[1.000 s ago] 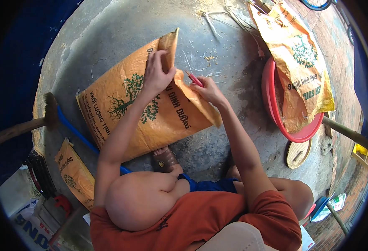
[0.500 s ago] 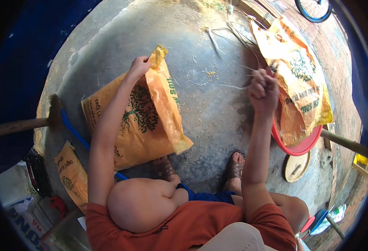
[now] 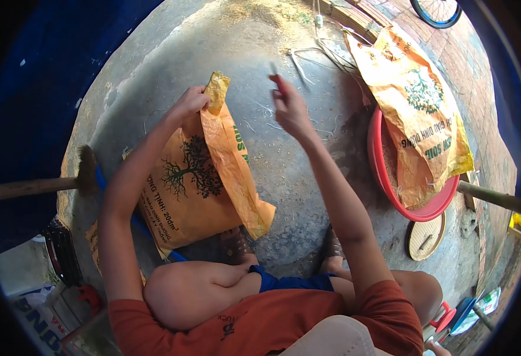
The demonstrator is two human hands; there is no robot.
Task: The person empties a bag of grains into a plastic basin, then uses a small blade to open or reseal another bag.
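Note:
An orange printed soil sack [image 3: 192,172] with a tree picture lies across the front left of my legs. My left hand [image 3: 190,102] is closed on its yellow top corner, holding the folded edge up. Off to the right of that corner, my right hand [image 3: 293,111] is raised over the floor. It is closed round a small red-handled tool [image 3: 280,83], whose thin grey tip is smeared by motion, so I cannot tell its kind. Pale bits of string [image 3: 262,108] lie on the concrete near that hand.
At right, a red basin [image 3: 385,178] of brown grainy stuff carries a second orange sack [image 3: 423,101]. A round woven tray [image 3: 425,237] sits below it. White cords [image 3: 325,53] and a bicycle wheel [image 3: 440,12] are farther back. A broom [image 3: 85,169] stands at left.
My right hand has swung left from beside the red basin towards the held sack, and the red-handled tool now shows plainly. The sack has turned and shifted slightly under my left hand's grip.

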